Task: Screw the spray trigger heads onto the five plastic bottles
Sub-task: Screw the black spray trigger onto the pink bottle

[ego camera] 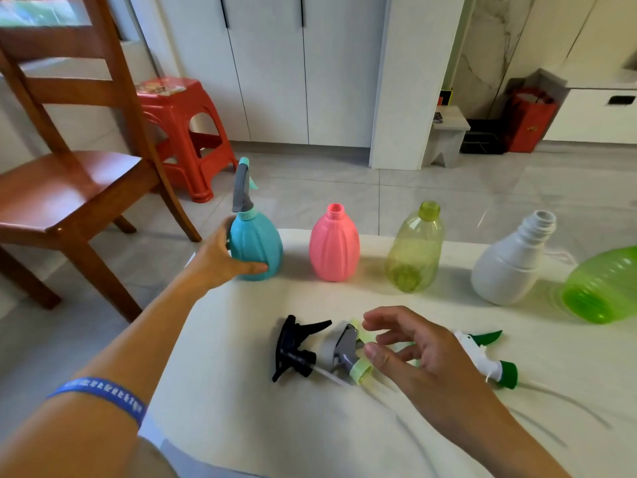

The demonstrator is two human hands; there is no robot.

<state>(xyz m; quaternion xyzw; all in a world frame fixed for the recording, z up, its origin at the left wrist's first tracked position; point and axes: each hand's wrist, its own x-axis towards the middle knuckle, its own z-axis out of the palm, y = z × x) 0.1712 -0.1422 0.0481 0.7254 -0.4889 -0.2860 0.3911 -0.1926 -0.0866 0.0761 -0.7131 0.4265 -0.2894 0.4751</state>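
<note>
A row of bottles stands along the far edge of the white table (275, 426). The teal bottle (256, 244) at the left carries a grey trigger head (242, 189), and my left hand (220, 258) grips its side. Beside it stand an open pink bottle (334, 244), a yellow-green bottle (415, 250), a white bottle (510, 263) and a bright green bottle (603, 288) cut off at the right edge. Loose on the table lie a black trigger head (296, 350), a grey and light-green trigger head (348, 353) and a white and dark-green trigger head (489, 357). My right hand (413, 350) hovers with relaxed fingers just over the grey and light-green head, holding nothing.
A wooden chair (69, 160) stands left of the table and a red plastic stool (182, 132) behind it. White cabinets (275, 63) line the far wall, with a red bag (529, 120) and a small grey step stool (448, 132) on the tiled floor.
</note>
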